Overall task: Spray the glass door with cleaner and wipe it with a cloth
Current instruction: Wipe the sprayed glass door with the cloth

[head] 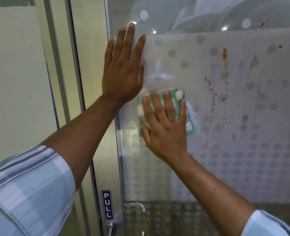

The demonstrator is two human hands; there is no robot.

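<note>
- So the right hand (164,123) is flat and spread wide, palm pinning a green-and-white checked cloth (183,99) against the glass door (174,167). It's not gripping the cloth so much as pressing it; corners of it poke out past the fingertips at 12 o'clock and past the little-finger side at 3 o'clock.
- The left hand (123,65) is also flat on the glass, fingers open and pointing up, holding nothing. It sits at about 11 o'clock from the cloth hand, close by, with its heel just beside the cloth's top-left corner. Looks like it's just bracing the door.
- The bit that matters: the mess is all off to the right. The reddish-brown splatter (213,97) runs in streaks that are mostly up-and-down, starting around 2 o'clock from the cloth and trailing down toward 3 o'clock. There are a couple of faint purple smudges (233,137) further out, at 3 to 4 o'clock.
- So the cloth hand is clearly the nearer one to the stains, and the left hand is on the wrong side, by the door frame (89,82).
- My guess is the next swipe needs to go sideways toward 3 o'clock, across the streaks rather than along them.
- The glass around the cloth looks a bit hazy and wet, so I'd say the spraying part is done, though no spray bottle is in view.
- There's a PULL sign (107,205) and a handle (111,228) down at 7 o'clock, well away from the action.
</note>
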